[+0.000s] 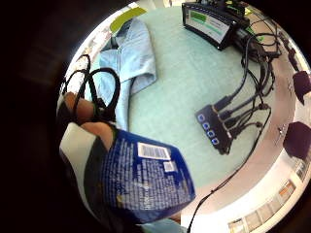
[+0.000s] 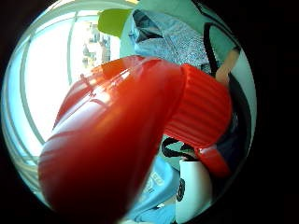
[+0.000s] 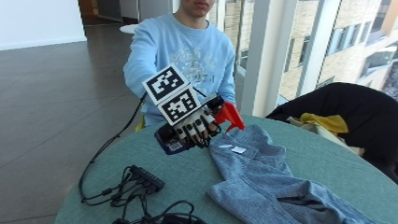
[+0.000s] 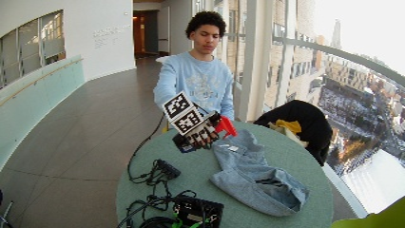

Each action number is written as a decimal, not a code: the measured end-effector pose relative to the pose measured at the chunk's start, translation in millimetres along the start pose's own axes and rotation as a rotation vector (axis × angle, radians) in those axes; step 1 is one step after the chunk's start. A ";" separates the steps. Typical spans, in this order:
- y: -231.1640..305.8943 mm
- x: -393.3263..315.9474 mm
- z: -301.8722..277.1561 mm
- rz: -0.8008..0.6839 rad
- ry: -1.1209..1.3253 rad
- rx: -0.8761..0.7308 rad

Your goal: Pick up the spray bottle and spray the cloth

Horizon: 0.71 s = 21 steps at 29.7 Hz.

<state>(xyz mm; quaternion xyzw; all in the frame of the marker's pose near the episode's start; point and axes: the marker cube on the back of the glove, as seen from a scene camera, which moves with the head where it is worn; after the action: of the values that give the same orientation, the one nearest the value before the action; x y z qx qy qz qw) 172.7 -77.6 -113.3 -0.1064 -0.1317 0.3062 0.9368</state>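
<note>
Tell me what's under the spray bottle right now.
The spray bottle is held in the air by the gloved right hand. Below it lies the green table, with the blue cloth beside.

A: Where do the 2 outside views stand?

B: Both look across the desk (image 3: pixel 348 158) toward the seated person. One sits near and low; the wide one is farther back and higher, taking in the whole round top and the windows.

A: And the 2 palm views?

B: The little-finger one looks down from above the desk, the spray bottle (image 1: pixel 146 179) close against it. The thumb one is almost filled by the bottle's red head. All 4 share the cloth (image 3: pixel 267 182).
</note>
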 end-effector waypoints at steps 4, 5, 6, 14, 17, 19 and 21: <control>-0.7 -0.8 0.5 0.001 0.012 -0.007; -0.7 -1.1 0.8 0.002 0.012 -0.009; -0.8 -1.4 1.2 0.004 0.012 -0.011; -3.5 -4.0 4.3 0.012 0.019 -0.018; -4.7 -7.1 4.3 0.010 0.012 -0.014; -5.3 -11.0 4.8 -0.002 -0.007 -0.002; -5.7 -16.4 6.0 -0.026 -0.036 0.018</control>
<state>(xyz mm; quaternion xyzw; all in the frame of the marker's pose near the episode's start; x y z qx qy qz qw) 161.2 -91.3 -109.0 -0.0910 -0.1470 0.2971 0.9391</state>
